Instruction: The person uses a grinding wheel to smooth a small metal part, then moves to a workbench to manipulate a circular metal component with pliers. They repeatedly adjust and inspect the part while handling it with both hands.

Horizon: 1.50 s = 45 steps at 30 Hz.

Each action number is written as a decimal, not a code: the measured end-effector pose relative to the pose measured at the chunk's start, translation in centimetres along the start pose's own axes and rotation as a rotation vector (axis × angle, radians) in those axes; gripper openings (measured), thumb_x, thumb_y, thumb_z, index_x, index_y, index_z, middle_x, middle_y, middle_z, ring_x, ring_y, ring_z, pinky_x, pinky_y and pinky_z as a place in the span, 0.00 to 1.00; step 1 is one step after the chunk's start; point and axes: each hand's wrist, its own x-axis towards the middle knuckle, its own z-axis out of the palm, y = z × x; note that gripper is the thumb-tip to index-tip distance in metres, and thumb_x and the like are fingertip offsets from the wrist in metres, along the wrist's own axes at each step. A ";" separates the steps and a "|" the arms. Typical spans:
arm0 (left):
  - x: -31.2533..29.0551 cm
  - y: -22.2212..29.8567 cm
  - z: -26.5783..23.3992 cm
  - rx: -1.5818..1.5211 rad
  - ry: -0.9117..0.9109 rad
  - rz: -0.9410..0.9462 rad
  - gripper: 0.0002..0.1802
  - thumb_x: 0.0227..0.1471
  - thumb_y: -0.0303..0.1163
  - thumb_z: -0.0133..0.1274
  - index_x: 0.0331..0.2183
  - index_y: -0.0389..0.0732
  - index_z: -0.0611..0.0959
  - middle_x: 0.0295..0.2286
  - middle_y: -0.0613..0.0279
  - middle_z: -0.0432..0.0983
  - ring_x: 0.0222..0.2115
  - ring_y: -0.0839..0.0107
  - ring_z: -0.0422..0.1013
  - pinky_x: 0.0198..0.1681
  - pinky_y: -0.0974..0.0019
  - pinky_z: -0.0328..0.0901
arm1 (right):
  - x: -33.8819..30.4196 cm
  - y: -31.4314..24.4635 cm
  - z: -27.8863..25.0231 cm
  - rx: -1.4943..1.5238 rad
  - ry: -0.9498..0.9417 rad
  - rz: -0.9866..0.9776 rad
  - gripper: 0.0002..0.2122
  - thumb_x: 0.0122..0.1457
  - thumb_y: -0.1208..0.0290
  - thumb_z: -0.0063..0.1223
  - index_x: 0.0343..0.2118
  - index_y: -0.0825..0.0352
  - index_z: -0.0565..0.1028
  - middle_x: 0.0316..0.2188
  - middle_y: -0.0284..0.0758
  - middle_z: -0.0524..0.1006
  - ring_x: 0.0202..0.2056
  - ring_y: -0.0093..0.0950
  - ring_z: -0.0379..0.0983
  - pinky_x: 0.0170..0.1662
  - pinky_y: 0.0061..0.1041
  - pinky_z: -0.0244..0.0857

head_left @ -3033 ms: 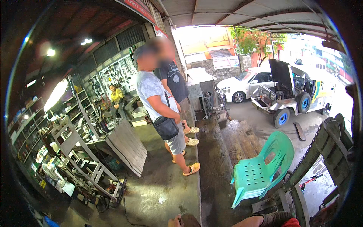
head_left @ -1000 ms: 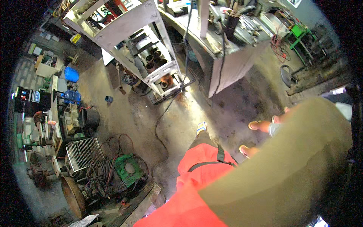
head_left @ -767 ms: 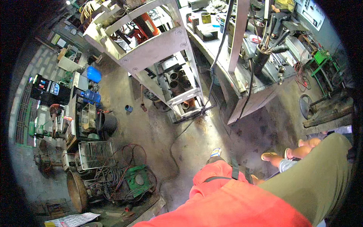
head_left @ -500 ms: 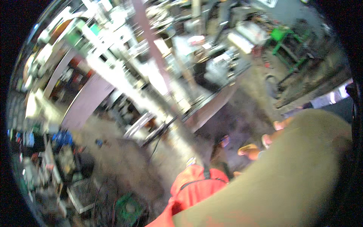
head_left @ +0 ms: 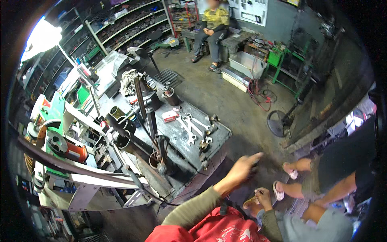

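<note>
My left hand, at the end of an olive sleeve, is held out past the near right corner of a metal-topped workbench. Its index finger points to the right, the others are partly hidden and blurred, and nothing shows in it. Lower down, in front of my red shirt, my right hand has its fingers curled together; whatever they may hold is too small to make out. Nearest the left hand on the bench lie several wrenches and a red and white box.
Close on my right stands a person in sandals. Another person in a yellow top sits on a far bench. A grey bin, red cables and a round-based stand occupy the floor beyond. Machine parts fill the left.
The view has turned and steadied from a blur, bringing the far shelves and seated person into sight. The olive-sleeved arm that filled the lower right is gone from there; both hands now show.
</note>
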 end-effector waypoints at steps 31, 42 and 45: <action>33.8 -1.1 -21.0 -0.929 1.146 -0.102 0.27 0.67 0.58 0.43 0.25 0.48 0.75 0.15 0.76 0.62 0.13 0.81 0.53 0.16 0.71 0.46 | 61.0 -31.4 -7.1 -0.514 -0.350 0.132 0.05 0.61 0.76 0.59 0.29 0.70 0.76 0.19 0.33 0.76 0.18 0.23 0.72 0.20 0.24 0.66; 42.2 2.3 -17.5 -1.162 1.490 0.049 0.25 0.68 0.55 0.45 0.34 0.41 0.78 0.18 0.74 0.62 0.14 0.81 0.53 0.16 0.72 0.48 | 88.6 -48.6 -7.0 -0.527 -0.399 -0.121 0.04 0.61 0.77 0.58 0.30 0.70 0.76 0.19 0.34 0.76 0.18 0.24 0.72 0.19 0.25 0.66; 41.6 1.2 -18.2 -1.252 1.644 0.164 0.26 0.68 0.56 0.42 0.36 0.41 0.76 0.20 0.72 0.62 0.17 0.80 0.55 0.17 0.72 0.50 | 90.3 -50.0 -0.5 -0.536 -0.528 -0.185 0.04 0.61 0.77 0.58 0.30 0.70 0.76 0.19 0.34 0.76 0.18 0.24 0.72 0.18 0.25 0.66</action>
